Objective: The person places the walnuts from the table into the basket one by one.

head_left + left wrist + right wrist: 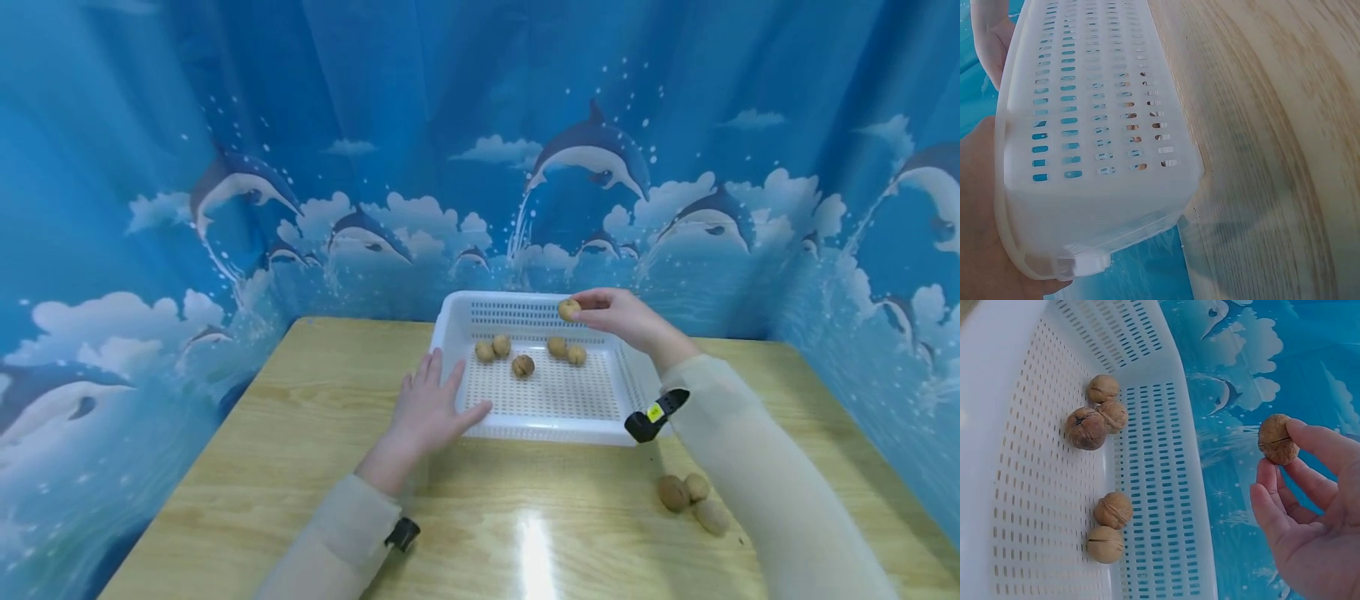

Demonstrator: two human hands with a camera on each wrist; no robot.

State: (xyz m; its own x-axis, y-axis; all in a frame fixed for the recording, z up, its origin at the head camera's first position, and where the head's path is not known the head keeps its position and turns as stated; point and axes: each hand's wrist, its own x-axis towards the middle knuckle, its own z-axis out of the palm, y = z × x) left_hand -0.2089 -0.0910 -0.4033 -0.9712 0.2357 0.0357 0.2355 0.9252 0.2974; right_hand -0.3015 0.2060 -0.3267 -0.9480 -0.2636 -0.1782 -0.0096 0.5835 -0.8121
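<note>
Between thumb and fingers, my right hand [617,315] pinches a walnut [1279,439] above the far right part of a white plastic basket [555,432]. Inside the basket, several walnuts [522,367] lie on the slotted floor, some in touching pairs. My left hand [431,406] rests at the basket's near left corner, fingers straight and spread over the rim. From the left wrist view the basket's slotted side wall [1085,125] fills much of the picture, with part of the left hand [979,206] along its rim.
Two round walnuts and a longer pale nut [711,517] lie together on the wooden table [300,467], near the right forearm. A blue dolphin-print curtain [450,125] hangs behind the table and along its sides.
</note>
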